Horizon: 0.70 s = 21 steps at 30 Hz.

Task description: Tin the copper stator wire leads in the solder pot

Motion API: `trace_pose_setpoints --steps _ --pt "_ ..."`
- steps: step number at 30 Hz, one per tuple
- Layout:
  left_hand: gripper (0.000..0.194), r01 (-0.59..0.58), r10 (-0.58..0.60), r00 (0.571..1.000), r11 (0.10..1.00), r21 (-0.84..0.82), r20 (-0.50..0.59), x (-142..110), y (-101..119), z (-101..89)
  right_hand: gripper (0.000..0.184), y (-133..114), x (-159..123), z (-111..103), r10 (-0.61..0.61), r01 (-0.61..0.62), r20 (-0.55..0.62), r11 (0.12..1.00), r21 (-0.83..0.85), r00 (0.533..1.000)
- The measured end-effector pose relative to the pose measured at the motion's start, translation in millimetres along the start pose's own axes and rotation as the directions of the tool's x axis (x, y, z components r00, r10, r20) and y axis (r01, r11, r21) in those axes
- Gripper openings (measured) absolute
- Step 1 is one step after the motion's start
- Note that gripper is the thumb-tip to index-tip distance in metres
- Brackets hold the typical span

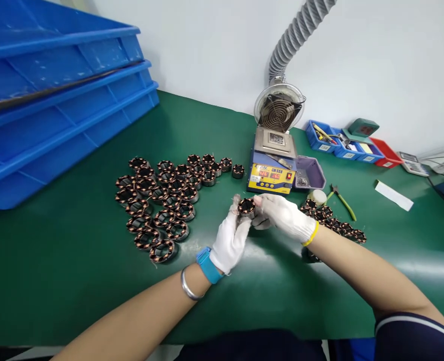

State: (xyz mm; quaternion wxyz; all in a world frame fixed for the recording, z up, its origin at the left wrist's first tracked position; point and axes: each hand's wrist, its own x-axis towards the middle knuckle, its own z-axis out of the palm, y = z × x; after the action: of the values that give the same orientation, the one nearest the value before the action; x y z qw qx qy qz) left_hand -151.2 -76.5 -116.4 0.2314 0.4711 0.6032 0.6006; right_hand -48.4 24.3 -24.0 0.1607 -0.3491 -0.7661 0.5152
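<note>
A ring-shaped motor stator [247, 206] with copper windings is held between my two gloved hands, above the green table. My left hand [231, 238], in a white glove with a blue strap at the wrist, grips its left side. On its right side, the fingers of my right hand [282, 214] close around it; this white glove has a yellow cuff. Just beyond my hands stands a yellow and blue solder pot [270, 170] with a lit red display. Many similar stators [165, 218] lie to the left, and another group [334, 223] sits beside my right forearm.
Blue crates [63, 110] are stacked at the left. A grey duct [297, 37] with a fan [277, 113] hangs behind the pot. Right of it are a purple tray [314, 168], green-handled cutters [344, 203], small blue bins [321, 138] and a red bin [386, 153].
</note>
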Motion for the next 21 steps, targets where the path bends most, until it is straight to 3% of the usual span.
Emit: trace_pose_setpoints --steps 3,6,8,10,12,14,16,19,21 --pt "0.061 -0.027 0.026 0.997 1.000 0.015 0.072 -0.8 0.1 1.0 0.035 -4.5 3.3 -6.8 0.286 -0.333 0.225 0.920 0.206 0.931" --pt "0.062 -0.028 0.026 0.998 0.999 0.034 0.053 4.9 -0.5 0.3 0.025 -5.9 11.2 -14.4 0.316 -0.348 0.194 0.924 0.160 0.929" --pt "0.064 -0.055 0.061 0.998 0.988 0.146 -0.034 14.3 -1.8 -1.9 0.027 -7.1 23.2 -26.3 0.259 -0.265 0.082 0.961 0.079 0.962" --pt "0.066 -0.071 0.125 0.984 0.926 0.370 -0.124 26.3 -3.5 -5.0 0.037 -9.4 42.4 -46.5 0.098 -0.105 -0.101 0.992 -0.067 0.990" --pt "0.068 -0.042 0.167 0.973 0.803 0.595 -0.157 37.7 -5.1 -7.7 0.043 -13.6 66.7 -73.3 -0.142 0.052 -0.268 0.947 -0.317 0.953" --pt "0.072 0.002 0.160 0.975 0.682 0.731 -0.152 46.1 -6.7 -9.5 0.047 -20.2 90.9 -101.3 -0.336 0.062 -0.355 0.797 -0.601 0.872" --pt "0.074 0.030 0.140 0.980 0.597 0.802 -0.141 51.6 -8.4 -11.0 0.053 -28.8 110.5 -124.3 -0.425 -0.052 -0.357 0.580 -0.813 0.832" --pt "0.076 0.058 0.121 0.982 0.531 0.846 -0.144 57.2 -11.8 -14.4 0.058 -41.4 129.3 -141.6 -0.452 -0.144 -0.242 0.239 -0.960 0.858" --pt "0.077 0.089 0.111 0.979 0.511 0.855 -0.168 60.7 -14.5 -17.3 0.053 -47.1 136.8 -143.1 -0.441 -0.144 -0.170 0.093 -0.985 0.881"
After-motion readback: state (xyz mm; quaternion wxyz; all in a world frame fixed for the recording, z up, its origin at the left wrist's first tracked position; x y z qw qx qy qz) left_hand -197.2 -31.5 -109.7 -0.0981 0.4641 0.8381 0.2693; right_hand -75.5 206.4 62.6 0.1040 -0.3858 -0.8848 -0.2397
